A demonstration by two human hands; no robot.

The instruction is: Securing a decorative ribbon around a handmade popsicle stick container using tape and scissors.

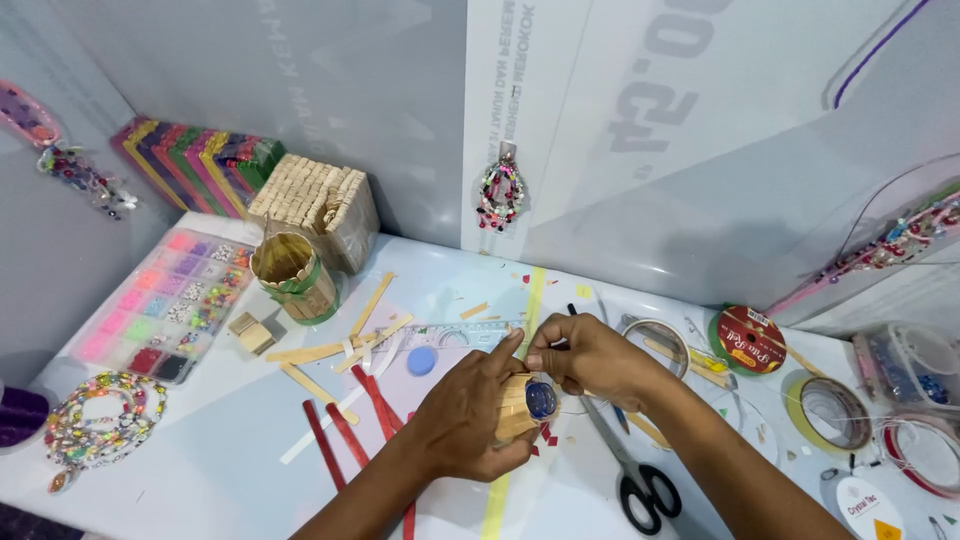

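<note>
- Small stick-built cup (515, 408): mostly hidden under the left hand (468, 418); only slats and a blue end show.
- Right hand (592, 358): what its fingertips pinch is too small to tell.
- Scissors (632, 472): blades partly covered by the right forearm.
- Clear ruler (462, 335): near end hidden behind the left hand's fingers.
- Purple object (18, 415): cut by the left edge.
- Clear container (915, 362): cut by the right edge; contents blurred.
- Red wire spool (925, 452): cut by the right edge.
</note>
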